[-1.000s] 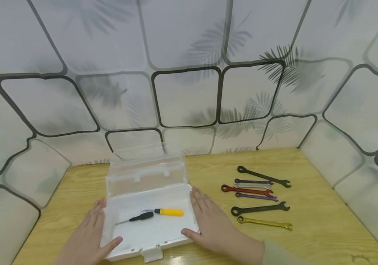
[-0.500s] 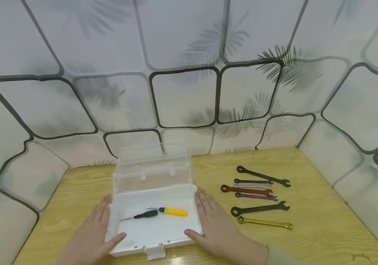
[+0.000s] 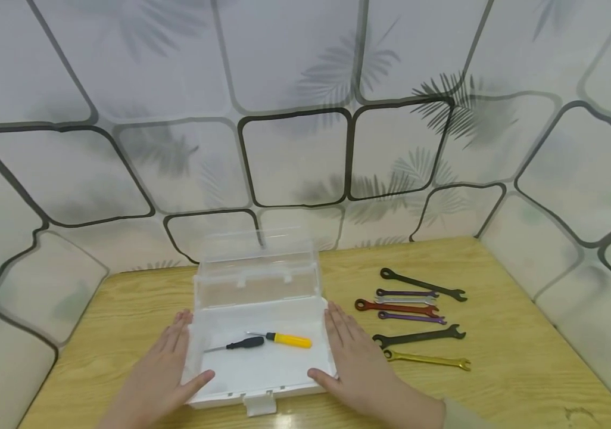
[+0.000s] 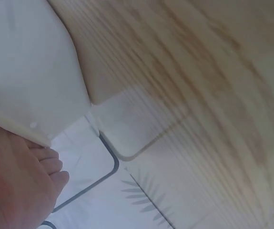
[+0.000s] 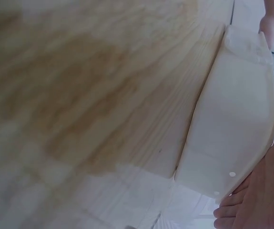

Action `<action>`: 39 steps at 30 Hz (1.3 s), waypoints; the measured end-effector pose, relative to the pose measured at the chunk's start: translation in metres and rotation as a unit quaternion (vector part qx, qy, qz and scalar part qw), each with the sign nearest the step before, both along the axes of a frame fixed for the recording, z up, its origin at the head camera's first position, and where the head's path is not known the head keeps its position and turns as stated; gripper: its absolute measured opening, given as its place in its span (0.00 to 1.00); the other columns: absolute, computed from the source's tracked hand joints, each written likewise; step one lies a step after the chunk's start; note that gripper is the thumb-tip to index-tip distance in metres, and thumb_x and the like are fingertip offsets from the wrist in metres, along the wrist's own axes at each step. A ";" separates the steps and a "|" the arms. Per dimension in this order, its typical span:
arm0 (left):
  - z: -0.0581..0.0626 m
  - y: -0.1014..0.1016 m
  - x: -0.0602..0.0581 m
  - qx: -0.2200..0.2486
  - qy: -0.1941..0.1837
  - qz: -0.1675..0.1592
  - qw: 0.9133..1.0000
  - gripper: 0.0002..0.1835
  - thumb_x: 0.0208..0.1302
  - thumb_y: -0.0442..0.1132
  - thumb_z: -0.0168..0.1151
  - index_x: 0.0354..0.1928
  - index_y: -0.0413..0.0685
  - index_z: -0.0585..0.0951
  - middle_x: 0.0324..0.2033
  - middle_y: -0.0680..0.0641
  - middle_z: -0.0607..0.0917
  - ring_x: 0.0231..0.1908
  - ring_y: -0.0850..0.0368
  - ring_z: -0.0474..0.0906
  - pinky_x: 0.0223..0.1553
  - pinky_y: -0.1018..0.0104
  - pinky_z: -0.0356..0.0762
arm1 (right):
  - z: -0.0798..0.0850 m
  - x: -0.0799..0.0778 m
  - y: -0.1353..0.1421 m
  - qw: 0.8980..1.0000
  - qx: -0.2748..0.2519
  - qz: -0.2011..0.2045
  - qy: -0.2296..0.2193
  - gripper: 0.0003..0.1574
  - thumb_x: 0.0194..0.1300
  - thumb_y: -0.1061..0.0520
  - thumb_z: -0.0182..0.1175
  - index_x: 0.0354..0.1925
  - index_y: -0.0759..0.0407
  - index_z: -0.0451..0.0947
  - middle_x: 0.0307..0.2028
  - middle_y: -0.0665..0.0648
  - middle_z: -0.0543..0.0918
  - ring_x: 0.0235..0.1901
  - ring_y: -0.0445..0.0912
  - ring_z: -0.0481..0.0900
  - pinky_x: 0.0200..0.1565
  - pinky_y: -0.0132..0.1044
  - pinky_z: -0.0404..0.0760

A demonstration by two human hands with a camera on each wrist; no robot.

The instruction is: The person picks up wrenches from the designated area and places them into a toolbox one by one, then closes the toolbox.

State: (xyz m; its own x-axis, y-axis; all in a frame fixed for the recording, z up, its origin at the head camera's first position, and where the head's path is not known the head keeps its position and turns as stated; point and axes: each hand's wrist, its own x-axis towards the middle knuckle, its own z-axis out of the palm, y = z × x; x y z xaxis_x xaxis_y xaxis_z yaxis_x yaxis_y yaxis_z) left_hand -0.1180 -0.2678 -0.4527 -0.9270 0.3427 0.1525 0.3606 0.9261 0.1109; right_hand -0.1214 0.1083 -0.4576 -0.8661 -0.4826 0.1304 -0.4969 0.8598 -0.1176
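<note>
A white plastic box (image 3: 262, 375) lies on the wooden table, its clear lid (image 3: 257, 292) swung back. Inside are a black-handled screwdriver (image 3: 246, 343) and a yellow-handled screwdriver (image 3: 291, 340), lying end to end. My left hand (image 3: 158, 372) rests along the box's left side with straight fingers, thumb over the rim. The right hand (image 3: 361, 366) lies flat against the opposite side in the same way. Both wrist views show fingers along the box's end walls (image 4: 32, 71). A white latch (image 3: 259, 404) hangs at the front.
Several combination wrenches lie right of the box, including a red wrench (image 3: 396, 307), a black wrench (image 3: 420, 336) and a gold wrench (image 3: 429, 360). A patterned curtain (image 3: 300, 158) rises behind the table (image 3: 525, 357).
The box has slid to the right across the table between both hands, with the screwdrivers in it. It now sits nearer the wrenches, which stay in place.
</note>
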 end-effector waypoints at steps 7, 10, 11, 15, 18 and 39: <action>-0.001 0.009 -0.003 0.002 0.035 -0.014 0.999 0.57 0.66 0.68 0.65 0.73 0.20 0.66 0.79 0.28 0.64 0.78 0.30 0.62 0.73 0.86 0.12 | -0.001 0.000 0.009 1.000 0.000 -0.007 -0.010 0.63 0.75 0.25 0.52 0.82 0.70 0.52 0.84 0.69 0.51 0.84 0.60 0.54 0.82 0.53 0.62; 0.000 0.012 -0.004 0.004 0.038 -0.015 0.999 0.56 0.66 0.68 0.66 0.73 0.20 0.66 0.78 0.28 0.65 0.78 0.30 0.62 0.73 0.85 0.12 | -0.002 -0.001 0.012 1.000 0.000 -0.009 -0.005 0.62 0.75 0.25 0.52 0.82 0.69 0.52 0.84 0.68 0.52 0.84 0.59 0.54 0.82 0.53 0.63; 0.000 0.013 -0.003 0.002 0.040 -0.014 0.999 0.56 0.66 0.68 0.65 0.73 0.20 0.66 0.78 0.28 0.65 0.78 0.30 0.62 0.74 0.84 0.13 | -0.002 -0.001 0.013 1.000 -0.003 -0.008 -0.004 0.62 0.75 0.25 0.53 0.82 0.69 0.53 0.84 0.69 0.52 0.84 0.59 0.54 0.82 0.53 0.63; 0.001 0.015 -0.003 -0.009 0.033 -0.006 0.999 0.55 0.68 0.68 0.63 0.74 0.21 0.66 0.78 0.28 0.64 0.79 0.30 0.61 0.75 0.81 0.15 | -0.003 -0.003 0.014 1.000 -0.006 -0.003 -0.001 0.61 0.76 0.26 0.52 0.82 0.70 0.53 0.84 0.69 0.52 0.84 0.60 0.55 0.82 0.54 0.64; 0.002 0.014 -0.002 -0.013 0.024 -0.001 1.000 0.56 0.69 0.68 0.62 0.75 0.21 0.64 0.79 0.27 0.63 0.79 0.29 0.61 0.73 0.83 0.12 | -0.003 -0.004 0.013 1.000 -0.010 -0.001 -0.004 0.61 0.76 0.26 0.52 0.83 0.70 0.52 0.84 0.69 0.51 0.84 0.60 0.54 0.82 0.54 0.63; -0.001 0.011 0.003 -0.028 0.025 -0.027 0.999 0.61 0.66 0.73 0.62 0.76 0.21 0.61 0.80 0.26 0.60 0.80 0.32 0.60 0.73 0.83 0.11 | 0.004 -0.003 0.019 1.000 -0.012 0.006 -0.021 0.60 0.76 0.27 0.53 0.82 0.71 0.54 0.84 0.69 0.53 0.83 0.60 0.55 0.81 0.55 0.65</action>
